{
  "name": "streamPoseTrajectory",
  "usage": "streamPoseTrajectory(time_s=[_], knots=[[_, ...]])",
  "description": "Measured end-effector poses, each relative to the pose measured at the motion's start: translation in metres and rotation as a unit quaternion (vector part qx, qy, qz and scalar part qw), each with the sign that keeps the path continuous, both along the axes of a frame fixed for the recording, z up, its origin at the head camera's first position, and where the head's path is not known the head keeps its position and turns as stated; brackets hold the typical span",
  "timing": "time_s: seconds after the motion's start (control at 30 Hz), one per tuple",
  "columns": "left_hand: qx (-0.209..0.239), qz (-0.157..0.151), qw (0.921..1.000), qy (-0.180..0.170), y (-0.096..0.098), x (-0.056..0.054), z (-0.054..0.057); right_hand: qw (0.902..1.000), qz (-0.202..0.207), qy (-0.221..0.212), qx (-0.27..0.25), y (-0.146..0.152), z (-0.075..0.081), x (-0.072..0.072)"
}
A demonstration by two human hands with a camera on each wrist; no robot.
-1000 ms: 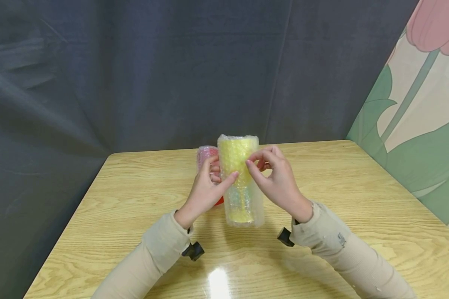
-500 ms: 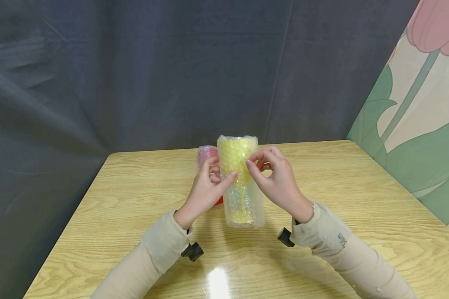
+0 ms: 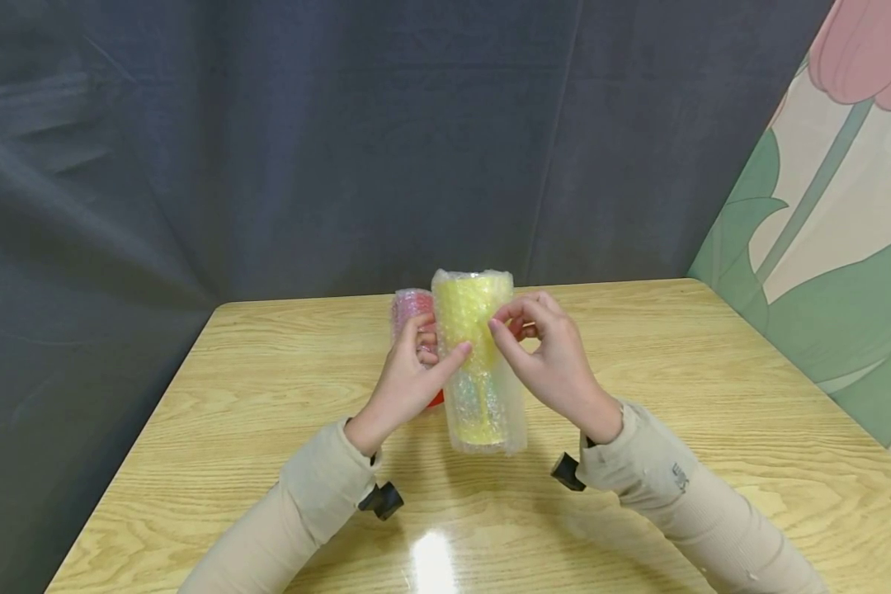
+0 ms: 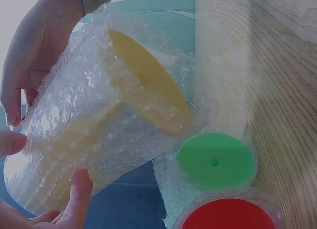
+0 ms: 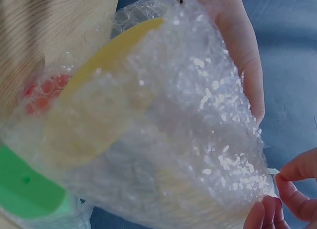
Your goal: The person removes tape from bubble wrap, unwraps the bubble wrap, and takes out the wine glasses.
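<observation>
A yellow goblet with a stem and disc base (image 3: 483,431) is held in bubble wrap (image 3: 516,417), base pointing down. My left hand (image 3: 412,363) grips it from the left side, thumb across the front. At its right edge, the thumb and forefinger of my right hand (image 3: 557,355) come together. They pinch a small clear strip (image 5: 273,171) at the wrap's edge in the right wrist view. Behind stands or lies a wrapped red goblet (image 3: 413,307), partly hidden. The left wrist view shows a green disc base (image 4: 215,159) beside a red disc base (image 4: 228,216).
The wood-grain table (image 3: 267,371) spreads under the work. A dark curtain (image 3: 386,148) hangs along its back and left. On the right is a wall panel (image 3: 846,247) painted with a tulip.
Both hands keep their places on the wrapped yellow goblet. Its lower end has shifted very slightly to the right.
</observation>
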State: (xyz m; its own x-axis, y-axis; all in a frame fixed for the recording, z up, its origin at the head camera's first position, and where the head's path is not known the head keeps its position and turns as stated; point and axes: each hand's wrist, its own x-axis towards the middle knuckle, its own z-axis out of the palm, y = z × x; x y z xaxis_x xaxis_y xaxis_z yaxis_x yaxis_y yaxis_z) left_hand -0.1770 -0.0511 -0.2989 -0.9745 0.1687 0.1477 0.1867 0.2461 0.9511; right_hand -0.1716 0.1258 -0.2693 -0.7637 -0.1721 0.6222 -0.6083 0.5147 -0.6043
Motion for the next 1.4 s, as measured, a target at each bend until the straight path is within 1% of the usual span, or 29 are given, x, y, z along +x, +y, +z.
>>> streamPoseTrajectory(time_s=[0.23,0.53,0.67,0.93,1.2,1.4], knots=[[0.002,-0.004,1.0,-0.005,-0.0005,-0.0003,-0.0008,1.0,0.008,0.004,-0.003,-0.0003,-0.0011,0.0006],[0.0,-0.001,0.9999,-0.015,-0.0007,0.0016,0.0011,0.9999,0.011,-0.002,-0.006,-0.0009,-0.0005,0.0012],[0.001,-0.003,0.9999,-0.014,-0.0009,0.0,-0.0007,0.9999,0.011,-0.003,-0.006,-0.0009,-0.0003,0.0016],[0.0,-0.003,0.9998,-0.019,-0.0019,0.0017,0.0009,0.9998,0.014,-0.007,-0.008,0.0,-0.0011,0.0014],[0.001,-0.01,0.9998,-0.018,-0.0022,0.0006,0.0003,0.9997,0.018,-0.014,-0.012,0.0006,0.0005,0.0027],[0.0,-0.012,0.9998,-0.017,-0.0022,0.0002,-0.0005,0.9996,0.021,-0.011,-0.015,0.0003,-0.0001,0.0023]])
